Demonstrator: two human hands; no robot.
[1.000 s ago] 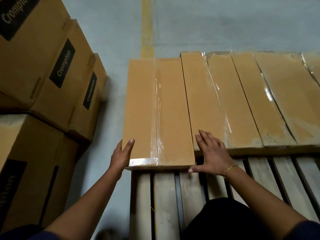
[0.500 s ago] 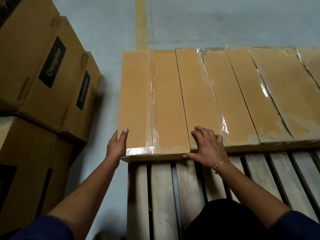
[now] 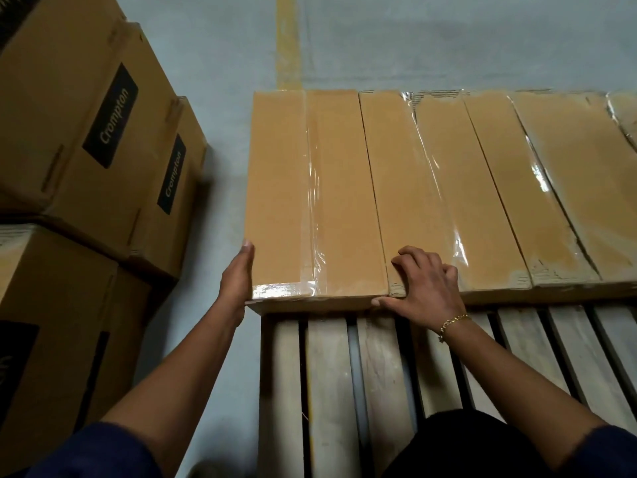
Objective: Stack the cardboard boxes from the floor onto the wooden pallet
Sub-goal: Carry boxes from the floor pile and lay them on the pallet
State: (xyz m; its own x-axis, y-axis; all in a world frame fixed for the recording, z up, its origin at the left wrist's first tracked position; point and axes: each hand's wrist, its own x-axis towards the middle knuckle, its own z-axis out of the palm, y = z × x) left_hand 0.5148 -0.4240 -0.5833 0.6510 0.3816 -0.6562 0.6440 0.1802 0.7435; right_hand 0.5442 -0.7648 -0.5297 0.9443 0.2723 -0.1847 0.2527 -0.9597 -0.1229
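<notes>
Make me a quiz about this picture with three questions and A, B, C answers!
1. Where is the left hand?
A. Flat against the left side of the leftmost box on the pallet
B. Up in the air
C. On a box with a black label

2. What colour is the line painted on the floor?
A. Red
B. Yellow
C. Blue

3. How is the top of the leftmost box?
A. Flaps standing open
B. Taped shut
C. Torn off

Answers:
1 A: the straight fingers lie against that box's side.
2 B: the stripe beyond the boxes is yellow.
3 B: clear tape runs along its closed top.
</notes>
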